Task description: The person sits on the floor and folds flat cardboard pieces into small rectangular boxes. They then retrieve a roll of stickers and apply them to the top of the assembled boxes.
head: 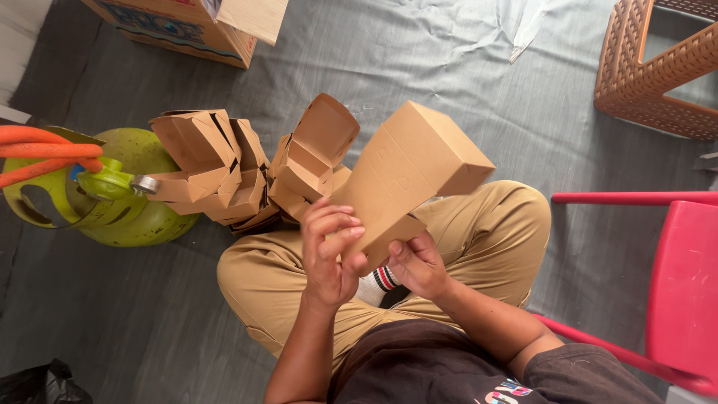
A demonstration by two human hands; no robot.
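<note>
A grey floor cloth (419,67) covers the whole floor, spreading out on every side of the person's fingers. Off to the right of the fingers stands a red plastic chair (684,284), and further up on that side a brown woven stool (643,75). Well above the fingers and to the left sits a printed cardboard carton (187,26) with its flap up. Left of the fingers, some way off, is a green gas cylinder (142,194) with an orange hose (45,150) running off its top.

The person sits cross-legged in tan trousers (493,232), knees spread below and beside the hands. Just beyond the fingertips, up and to the left, lies a heap of folded brown boxes (224,168) (some gape open, flaps standing).

Held up between both hands is a brown cardboard box (407,176), tilted, its wide end away from the fingers and its narrow end down in them. The left hand (333,254) has its fingers (340,224) curled over the box's lower left edge, closed on the card. The right hand (419,265) grips the lower corner from underneath, thumb pressed against the card; its other fingers are hidden behind the box, so I cannot tell how far they curl.
</note>
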